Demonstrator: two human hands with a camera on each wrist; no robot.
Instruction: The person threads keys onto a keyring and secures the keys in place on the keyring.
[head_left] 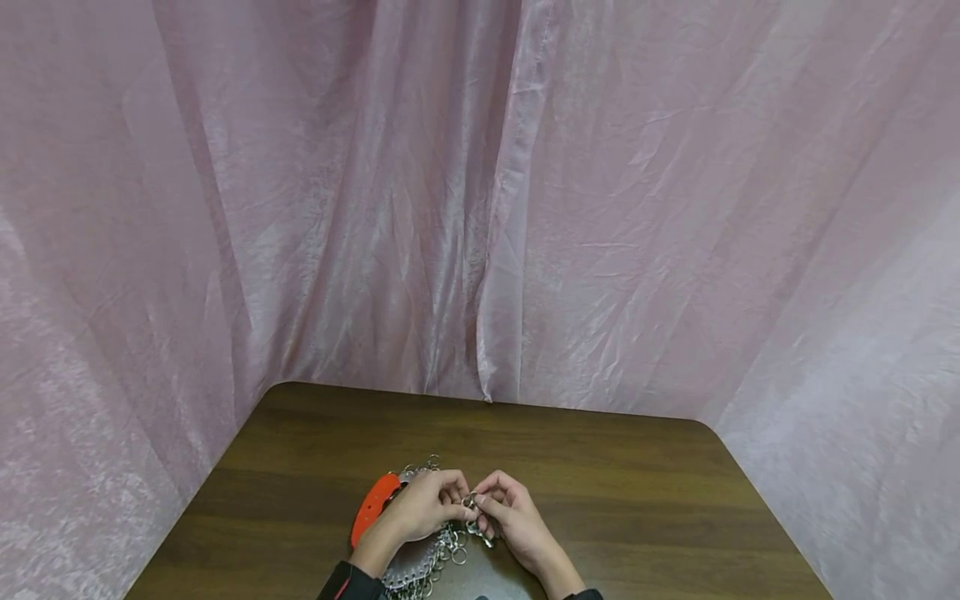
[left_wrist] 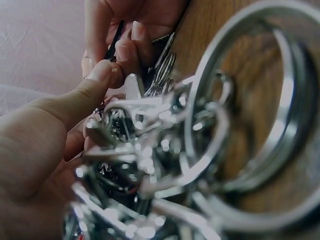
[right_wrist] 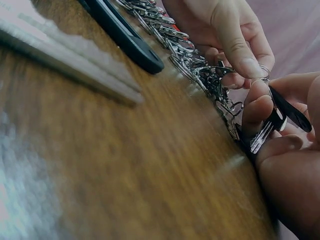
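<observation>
My left hand (head_left: 423, 507) and right hand (head_left: 521, 527) meet over the table near its front edge. A small metal key ring (right_wrist: 265, 72) is pinched between the left thumb and fingers. The right hand holds the keys hanging from that ring: a silver key (right_wrist: 262, 137) and a black-headed piece (right_wrist: 290, 110) show between its fingers. Many metal swivel clasps and rings (left_wrist: 150, 145) lie just under the left hand, blurred up close in the left wrist view. They line the edge of a clear plastic sheet (head_left: 408, 567) beneath the left wrist.
An orange curved strip with small holes (head_left: 372, 510) lies left of the left hand. Close to the right wrist camera are a toothed metal key (right_wrist: 75, 57) and a black elongated piece (right_wrist: 127, 37). Pink curtains (head_left: 637, 208) hang behind the brown wooden table (head_left: 637, 500).
</observation>
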